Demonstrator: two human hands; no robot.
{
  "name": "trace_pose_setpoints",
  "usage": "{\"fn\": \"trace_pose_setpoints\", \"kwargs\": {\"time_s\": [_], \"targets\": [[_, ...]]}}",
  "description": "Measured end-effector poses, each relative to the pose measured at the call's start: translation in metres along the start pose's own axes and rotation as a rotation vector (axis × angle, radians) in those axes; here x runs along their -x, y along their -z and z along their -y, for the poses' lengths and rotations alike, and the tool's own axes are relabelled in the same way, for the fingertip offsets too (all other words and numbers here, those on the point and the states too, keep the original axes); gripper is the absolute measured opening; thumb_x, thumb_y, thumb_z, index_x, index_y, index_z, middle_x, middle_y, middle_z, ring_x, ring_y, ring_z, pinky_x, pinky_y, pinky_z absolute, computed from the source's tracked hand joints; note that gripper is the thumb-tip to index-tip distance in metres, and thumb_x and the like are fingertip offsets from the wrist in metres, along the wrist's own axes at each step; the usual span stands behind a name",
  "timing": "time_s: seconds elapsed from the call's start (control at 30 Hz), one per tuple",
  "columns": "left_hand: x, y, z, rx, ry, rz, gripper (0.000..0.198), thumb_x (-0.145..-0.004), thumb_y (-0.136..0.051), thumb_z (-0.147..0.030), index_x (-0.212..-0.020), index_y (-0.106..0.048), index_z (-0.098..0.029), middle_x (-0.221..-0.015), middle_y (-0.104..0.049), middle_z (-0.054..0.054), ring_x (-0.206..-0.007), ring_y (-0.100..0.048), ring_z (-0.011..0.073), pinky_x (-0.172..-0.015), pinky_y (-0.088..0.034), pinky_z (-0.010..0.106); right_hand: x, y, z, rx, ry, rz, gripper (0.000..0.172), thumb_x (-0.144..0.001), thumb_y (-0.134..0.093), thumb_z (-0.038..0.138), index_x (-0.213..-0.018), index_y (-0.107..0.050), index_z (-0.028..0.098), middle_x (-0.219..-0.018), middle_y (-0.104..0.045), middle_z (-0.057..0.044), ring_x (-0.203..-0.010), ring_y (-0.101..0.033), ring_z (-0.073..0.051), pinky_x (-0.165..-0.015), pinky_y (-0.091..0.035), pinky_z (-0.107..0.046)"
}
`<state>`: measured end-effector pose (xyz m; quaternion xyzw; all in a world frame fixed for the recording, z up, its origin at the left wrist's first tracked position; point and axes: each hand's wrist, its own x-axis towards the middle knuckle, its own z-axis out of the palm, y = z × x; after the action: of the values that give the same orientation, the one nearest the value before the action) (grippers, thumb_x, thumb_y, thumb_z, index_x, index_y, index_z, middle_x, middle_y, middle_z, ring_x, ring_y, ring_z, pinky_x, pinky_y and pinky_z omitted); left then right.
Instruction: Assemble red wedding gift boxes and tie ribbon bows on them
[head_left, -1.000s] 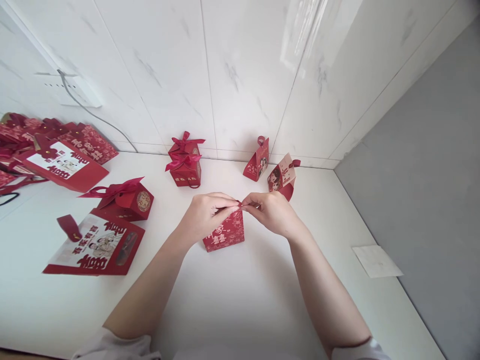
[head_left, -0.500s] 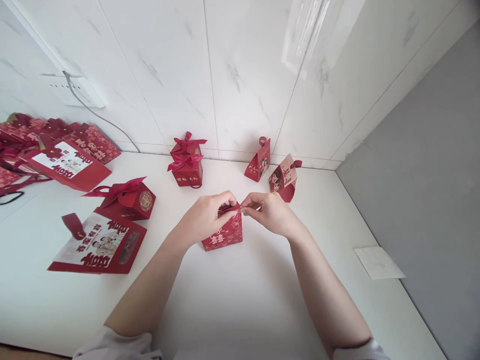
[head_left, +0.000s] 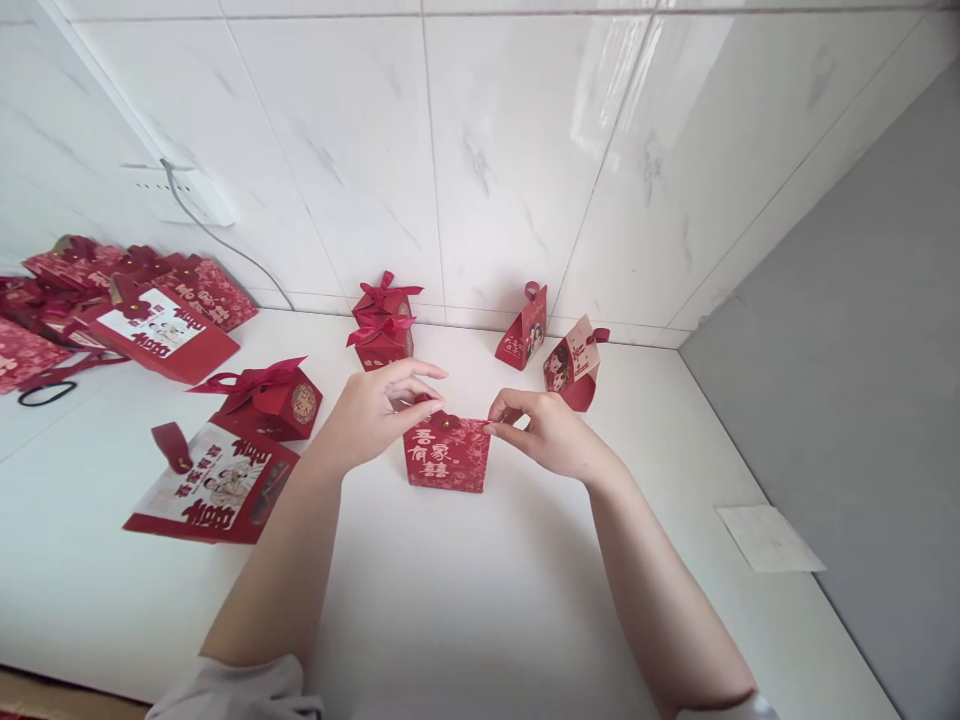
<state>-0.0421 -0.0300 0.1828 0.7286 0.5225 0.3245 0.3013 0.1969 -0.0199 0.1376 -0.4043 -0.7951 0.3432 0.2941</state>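
Observation:
A small red paper gift bag [head_left: 447, 460] with white lettering and a flower-shaped clasp [head_left: 448, 422] at its top edge stands on the white table in front of me. Thumb and index finger of my right hand [head_left: 551, 430] pinch its upper right corner. At the upper left of the bag is my left hand [head_left: 379, 412], its index finger stretched out and apart from the thumb. The thumb tip is close to the clasp; whether it touches the paper I cannot tell.
Two ribbon-tied red boxes [head_left: 384, 340] and two triangular boxes [head_left: 523, 330] stand by the tiled wall. To the left are another ribbon-tied box [head_left: 281, 400], a white-fronted bag [head_left: 214, 485] and a heap of red bags [head_left: 112, 290]. A white paper [head_left: 769, 538] lies right.
My left hand has loosened its fingers and moved left off the bag's top, so the front and clasp show. The bag now faces me more squarely. My right hand keeps its pinch.

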Motion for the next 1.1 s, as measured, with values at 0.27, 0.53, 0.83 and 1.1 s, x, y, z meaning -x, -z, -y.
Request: {"fn": "trace_pose_setpoints", "kwargs": {"time_s": [0.27,0.53,0.83,1.1], "targets": [[0.006,0.012,-0.002,-0.206,-0.03,0.136,0.017,-0.084,-0.059,-0.035,-0.092,-0.072,-0.027,-0.098,-0.073,-0.001,-0.092,-0.066,0.0165,-0.068,-0.051,0.021,0.001,-0.003,0.003,0.025,0.006,0.008,0.006,-0.091,-0.053,0.025,-0.088,-0.058,0.024,-0.086,-0.068,0.001,-0.079,-0.062,-0.015,-0.067,-0.045,-0.026],[0.011,0.028,0.005,-0.276,0.067,0.188,0.021,-0.083,-0.057,-0.038,-0.085,-0.074,-0.025,-0.092,-0.074,0.0,-0.087,-0.067,0.0198,-0.072,-0.051,0.026,0.005,-0.005,0.005,0.2,-0.038,0.005,0.007,-0.091,-0.052,0.026,-0.085,-0.056,0.025,-0.081,-0.067,0.002,-0.073,-0.061,-0.016,-0.062,-0.043,-0.027],[0.014,0.027,0.012,-0.337,0.209,0.044,0.034,-0.08,-0.061,-0.045,-0.107,-0.062,-0.024,-0.092,-0.07,0.003,-0.079,-0.067,0.0195,-0.067,-0.052,0.029,0.007,-0.014,0.016,0.07,0.093,0.073,0.017,-0.089,-0.057,0.022,-0.105,-0.059,0.026,-0.103,-0.069,0.0,-0.092,-0.065,-0.017,-0.076,-0.051,-0.031],[0.011,0.009,0.012,-0.231,0.102,0.25,0.066,-0.078,-0.063,-0.047,-0.137,-0.046,-0.023,-0.133,-0.058,0.009,-0.116,-0.059,0.0276,-0.086,-0.05,0.031,0.009,-0.019,0.034,-0.036,0.312,0.323,0.03,-0.091,-0.052,0.012,-0.115,-0.063,0.025,-0.115,-0.068,-0.002,-0.105,-0.063,-0.018,-0.094,-0.048,-0.034]]}}
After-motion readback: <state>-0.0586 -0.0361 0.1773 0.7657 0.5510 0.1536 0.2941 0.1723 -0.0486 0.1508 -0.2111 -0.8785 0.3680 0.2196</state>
